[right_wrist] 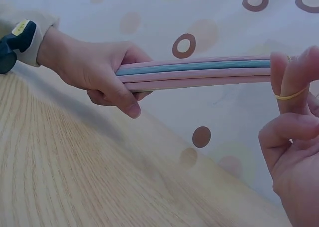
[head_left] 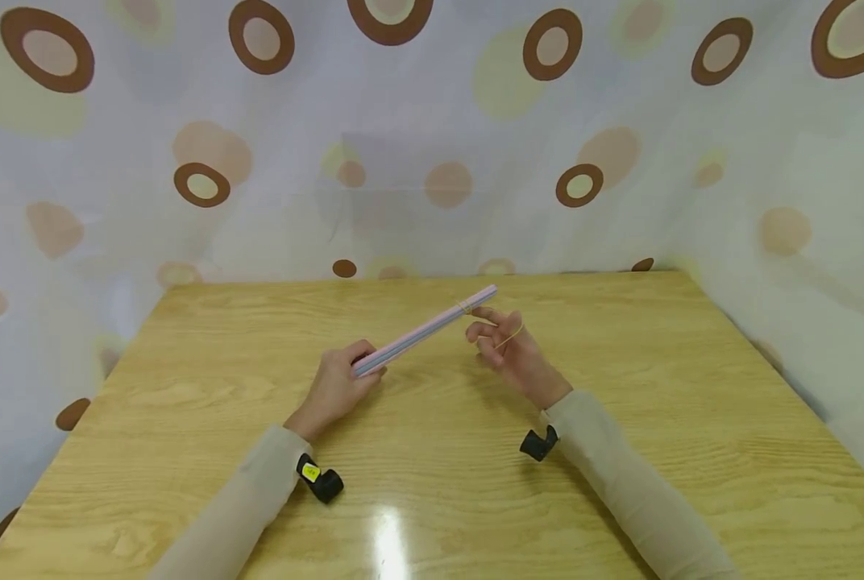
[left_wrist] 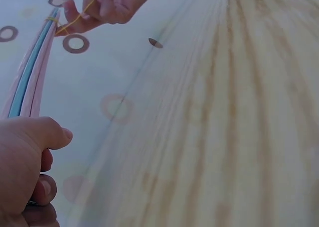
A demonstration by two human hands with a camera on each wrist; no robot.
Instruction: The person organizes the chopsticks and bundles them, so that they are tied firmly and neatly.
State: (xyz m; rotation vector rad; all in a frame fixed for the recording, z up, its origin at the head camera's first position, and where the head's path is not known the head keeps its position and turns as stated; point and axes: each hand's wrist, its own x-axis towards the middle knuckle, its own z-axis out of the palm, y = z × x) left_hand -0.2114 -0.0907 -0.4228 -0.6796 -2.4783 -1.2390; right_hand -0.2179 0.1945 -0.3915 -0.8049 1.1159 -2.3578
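Observation:
My left hand (head_left: 336,388) grips the near end of a bundle of slim pink and blue sticks (head_left: 423,331), its thumb lying along them in the right wrist view. The bundle slants up to the right, raised over the table. Close to its far end, a yellow rubber band (left_wrist: 76,21) is wound around the sticks and stretches across to my right hand (head_left: 519,360). There the band hooks over the bent fingers (right_wrist: 293,82), which sit right beside the bundle's far end. The right wrist view has that far end hidden behind those fingers.
Beneath both hands spreads a wood-grain table (head_left: 432,451). A pale curtain with brown and beige circles (head_left: 417,97) hangs behind it and along both sides. Each sleeve carries a black wrist device (head_left: 321,482) at the cuff.

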